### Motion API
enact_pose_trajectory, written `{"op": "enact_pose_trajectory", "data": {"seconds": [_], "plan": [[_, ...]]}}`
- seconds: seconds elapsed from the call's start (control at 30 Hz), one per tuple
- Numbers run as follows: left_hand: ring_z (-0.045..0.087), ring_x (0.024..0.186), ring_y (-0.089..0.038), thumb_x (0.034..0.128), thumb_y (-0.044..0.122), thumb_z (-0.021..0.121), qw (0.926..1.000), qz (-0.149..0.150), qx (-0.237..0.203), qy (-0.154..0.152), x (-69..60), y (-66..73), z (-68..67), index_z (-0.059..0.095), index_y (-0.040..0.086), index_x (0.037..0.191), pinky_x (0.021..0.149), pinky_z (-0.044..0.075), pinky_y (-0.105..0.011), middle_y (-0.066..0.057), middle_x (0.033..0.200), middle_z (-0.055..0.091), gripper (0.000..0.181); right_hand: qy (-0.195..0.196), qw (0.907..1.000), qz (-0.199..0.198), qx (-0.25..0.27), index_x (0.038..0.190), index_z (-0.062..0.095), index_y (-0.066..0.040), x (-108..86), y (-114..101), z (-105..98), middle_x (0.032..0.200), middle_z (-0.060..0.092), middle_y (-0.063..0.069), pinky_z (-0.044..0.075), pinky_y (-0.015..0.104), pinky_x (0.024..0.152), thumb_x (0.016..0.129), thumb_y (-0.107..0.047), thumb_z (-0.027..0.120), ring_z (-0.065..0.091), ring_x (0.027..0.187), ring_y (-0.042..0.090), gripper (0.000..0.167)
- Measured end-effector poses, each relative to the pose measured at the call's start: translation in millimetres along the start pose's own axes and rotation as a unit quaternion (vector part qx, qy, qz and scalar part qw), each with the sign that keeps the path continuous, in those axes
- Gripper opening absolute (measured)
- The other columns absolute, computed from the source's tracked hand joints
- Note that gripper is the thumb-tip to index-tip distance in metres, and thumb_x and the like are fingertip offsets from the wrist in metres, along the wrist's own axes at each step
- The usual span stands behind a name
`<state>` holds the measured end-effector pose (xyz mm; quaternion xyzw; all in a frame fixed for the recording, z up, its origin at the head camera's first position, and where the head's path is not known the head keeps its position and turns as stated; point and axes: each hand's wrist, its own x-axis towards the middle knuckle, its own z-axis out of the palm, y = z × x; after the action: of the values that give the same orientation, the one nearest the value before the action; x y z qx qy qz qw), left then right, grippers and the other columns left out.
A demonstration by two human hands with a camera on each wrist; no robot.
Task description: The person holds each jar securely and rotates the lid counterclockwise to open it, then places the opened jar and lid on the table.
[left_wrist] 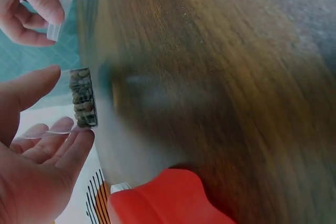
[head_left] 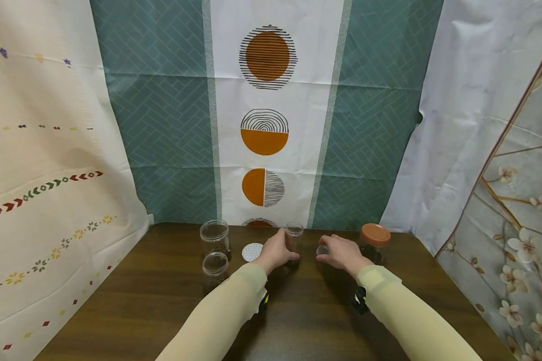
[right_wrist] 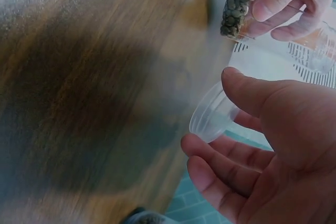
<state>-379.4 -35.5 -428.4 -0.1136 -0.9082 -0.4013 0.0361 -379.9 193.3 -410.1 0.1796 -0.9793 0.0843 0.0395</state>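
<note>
My left hand [head_left: 277, 250] grips a small clear jar [head_left: 294, 229] between thumb and fingers. Its mouth is uncovered, and small grey-brown pieces [left_wrist: 83, 98] lie in a layer at its bottom. To the right, my right hand [head_left: 341, 251] pinches a clear round lid [right_wrist: 210, 113] by its rim, thumb on one side and fingers on the other. Jar and lid are apart. Whether the jar touches the table is hard to tell.
Two clear jars without lids, a larger one [head_left: 214, 235] and a smaller one [head_left: 215, 265], stand left with dark contents. A white patterned disc [head_left: 252, 252] lies beside my left hand. An orange-lidded jar [head_left: 375, 235] stands right on the wooden table [head_left: 131, 306]. Curtains hang behind.
</note>
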Motion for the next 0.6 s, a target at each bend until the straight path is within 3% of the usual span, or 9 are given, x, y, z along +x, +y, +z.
{"op": "enact_pose_trajectory", "data": {"seconds": [0.27, 0.37, 0.6], "plan": [[0.066, 0.108, -0.033, 0.0880, 0.013, 0.096, 0.9999, -0.016, 0.001, -0.006, 5.9, -2.3, 3.4, 0.058, 0.005, 0.123, 0.100, 0.053, -0.051, -0.012, 0.114, 0.068, 0.052, -0.007, 0.9999, -0.004, -0.008, 0.127, 0.073, -0.012, 5.5, 5, 9, 0.112, 0.070, 0.009, 0.059, 0.055, 0.089, 0.098, -0.034, 0.086, 0.070, 0.099, 0.029, 0.039], [0.067, 0.104, -0.031, 0.0860, 0.015, 0.098, 0.9999, -0.012, 0.005, -0.007, 14.0, -11.9, 8.8, 0.058, 0.005, 0.121, 0.097, 0.054, -0.051, -0.012, 0.111, 0.068, 0.054, -0.008, 0.9999, -0.008, -0.007, 0.124, 0.074, -0.012, 6.4, 6, 11, 0.109, 0.070, 0.008, 0.059, 0.054, 0.089, 0.097, -0.034, 0.087, 0.069, 0.097, 0.027, 0.037], [0.066, 0.096, -0.025, 0.0760, 0.025, 0.105, 0.9999, 0.001, 0.010, -0.012, 60.6, -63.1, 40.3, 0.058, 0.013, 0.119, 0.088, 0.055, -0.044, -0.004, 0.106, 0.068, 0.065, -0.010, 0.9997, -0.017, -0.016, 0.121, 0.074, -0.012, 8.5, 9, 15, 0.108, 0.071, 0.009, 0.059, 0.053, 0.089, 0.095, -0.034, 0.089, 0.069, 0.097, 0.027, 0.038]]}}
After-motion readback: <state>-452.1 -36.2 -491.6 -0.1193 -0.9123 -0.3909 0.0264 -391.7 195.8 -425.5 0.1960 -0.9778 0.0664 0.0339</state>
